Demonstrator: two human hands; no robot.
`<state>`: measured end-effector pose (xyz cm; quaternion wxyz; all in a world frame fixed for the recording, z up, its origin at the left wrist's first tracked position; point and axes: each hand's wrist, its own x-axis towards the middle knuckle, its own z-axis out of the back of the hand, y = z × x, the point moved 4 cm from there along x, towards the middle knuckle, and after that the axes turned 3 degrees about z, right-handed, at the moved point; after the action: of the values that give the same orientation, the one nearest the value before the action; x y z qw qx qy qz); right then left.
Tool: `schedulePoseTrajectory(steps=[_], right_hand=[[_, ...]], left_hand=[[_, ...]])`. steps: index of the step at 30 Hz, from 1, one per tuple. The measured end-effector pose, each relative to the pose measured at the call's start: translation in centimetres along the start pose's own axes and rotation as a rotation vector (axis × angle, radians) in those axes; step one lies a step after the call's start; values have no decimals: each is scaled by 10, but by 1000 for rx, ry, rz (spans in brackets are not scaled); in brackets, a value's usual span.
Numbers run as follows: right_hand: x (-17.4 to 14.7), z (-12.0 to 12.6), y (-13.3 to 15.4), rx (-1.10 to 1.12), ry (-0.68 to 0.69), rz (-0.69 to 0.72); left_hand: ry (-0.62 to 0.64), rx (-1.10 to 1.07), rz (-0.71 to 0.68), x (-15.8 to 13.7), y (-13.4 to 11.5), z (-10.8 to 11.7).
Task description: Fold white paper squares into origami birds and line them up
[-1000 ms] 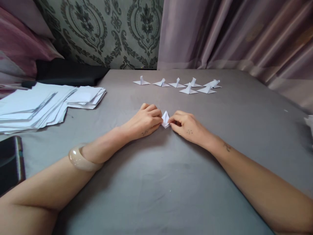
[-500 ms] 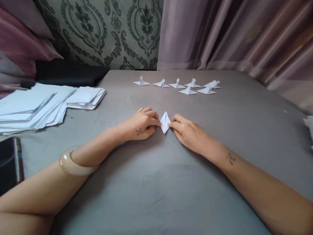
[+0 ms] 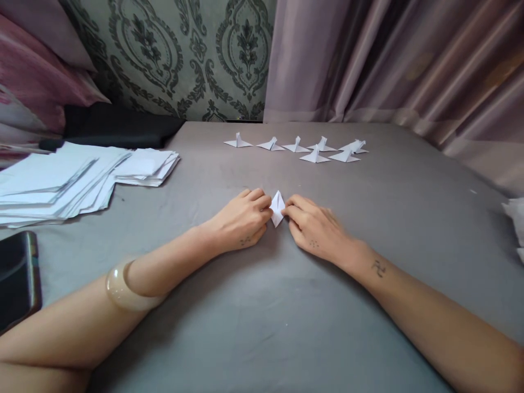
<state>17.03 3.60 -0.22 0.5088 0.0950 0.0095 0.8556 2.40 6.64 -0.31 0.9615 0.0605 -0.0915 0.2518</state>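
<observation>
A small sheet of white paper, folded into a diamond (image 3: 278, 206), is held between my two hands at the middle of the table. My left hand (image 3: 245, 217) has its fingers curled and closed on the paper's left edge, covering that corner. From the other side, my right hand (image 3: 313, 221) pinches the right corner between thumb and fingers. A slit runs down the upper half of the diamond, and its lower tip points toward me.
Several folded paper birds (image 3: 315, 155) stand at the table's far side. Stacks of white paper (image 3: 61, 183) lie on the left, with a phone (image 3: 17, 278) nearer me. A black cloth-like item (image 3: 123, 124) sits behind the stacks. Crumpled white material (image 3: 516, 221) shows at the right edge.
My left hand has rolled over and curled its fingers further, hiding more of the paper's left side. My right hand keeps its pinch almost unmoved. The view has shifted slightly.
</observation>
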Motion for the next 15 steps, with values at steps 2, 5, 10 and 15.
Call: schedulePoseTrajectory(steps=[2,5,10,15], right_hand=[[0,0,4,-34,10,-9],[-1,1,10,-90,33,0],[-1,0,15,-143,56,30],[-2,-2,10,-71,51,18]], left_hand=[[12,42,-14,1,-3,-1],[11,55,-20,1,-6,-2],[31,-110,109,2,-2,0],[2,-318,323,1,7,0]])
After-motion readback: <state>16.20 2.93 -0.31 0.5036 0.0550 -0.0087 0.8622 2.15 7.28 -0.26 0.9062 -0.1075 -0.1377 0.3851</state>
